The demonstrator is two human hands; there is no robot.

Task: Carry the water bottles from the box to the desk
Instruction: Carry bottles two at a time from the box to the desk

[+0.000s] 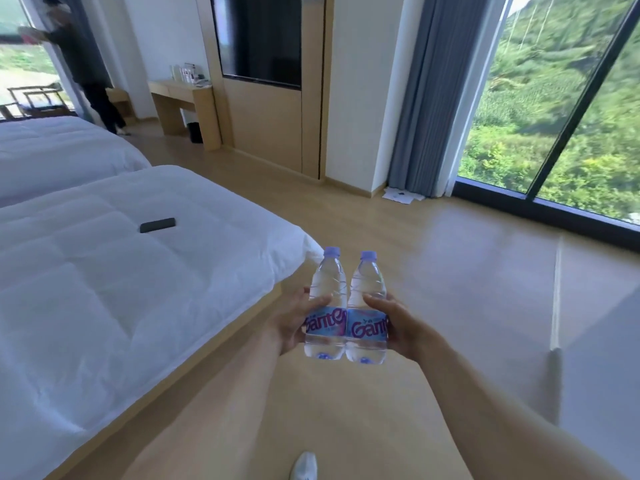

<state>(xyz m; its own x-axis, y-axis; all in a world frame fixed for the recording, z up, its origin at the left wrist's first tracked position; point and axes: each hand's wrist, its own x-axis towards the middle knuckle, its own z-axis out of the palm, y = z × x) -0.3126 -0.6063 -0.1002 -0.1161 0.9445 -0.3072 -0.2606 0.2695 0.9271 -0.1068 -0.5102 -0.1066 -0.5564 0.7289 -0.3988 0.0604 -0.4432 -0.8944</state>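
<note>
Beside the bed [114,289], my left hand [294,323] and right hand [401,327] each clasp a bottle [325,306]; keep both upright, pressed together, toward the desk [180,90].

clear glossy plastic bottles [344,306] with shiny printed labels; smooth, satin wood floor [433,271]; soft matt white cloth on the bed [104,289].

Smearing into a blur at top left, a dark-clad person [79,57]. Standing too small to tell apart, the items [188,74] on the desk [180,90]. Lying unidentifiable on the bed [104,289], a flat dark object [157,225]. Gripping the left bottle [325,306] and right bottle [367,306], left hand [294,323] and right hand [401,327], with most fingers hiding behind them. Running off the bottom edge, a white shoe [304,465].
</note>
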